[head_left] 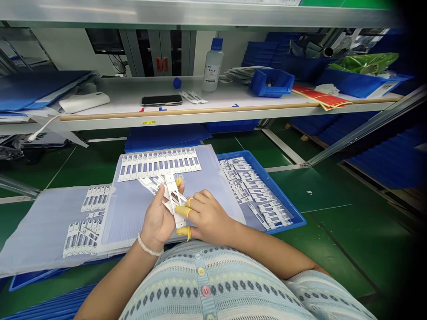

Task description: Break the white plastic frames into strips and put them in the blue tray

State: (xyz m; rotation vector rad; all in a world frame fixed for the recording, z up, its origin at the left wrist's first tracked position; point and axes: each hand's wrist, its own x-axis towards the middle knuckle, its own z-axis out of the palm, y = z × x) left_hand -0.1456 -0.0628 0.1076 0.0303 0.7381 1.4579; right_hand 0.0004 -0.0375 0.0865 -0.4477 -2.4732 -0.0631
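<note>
My left hand (157, 218), a bead bracelet on its wrist, is closed round a fan of white plastic strip parts (168, 189) held just above my lap. My right hand (206, 217), with yellow finger cots on thumb and fingers, pinches the lower end of one of those strips. Under both hands lies a pale corrugated sheet (130, 213) that carries a neat row of the same white strips (159, 163) along its far edge.
A blue tray (289, 205) of loose white strips sits to the right. More strips (85, 224) lie on a second sheet at left. Beyond is a shelf (207, 111) with a phone (161, 100), a bottle (212, 65) and a blue bin (271, 82).
</note>
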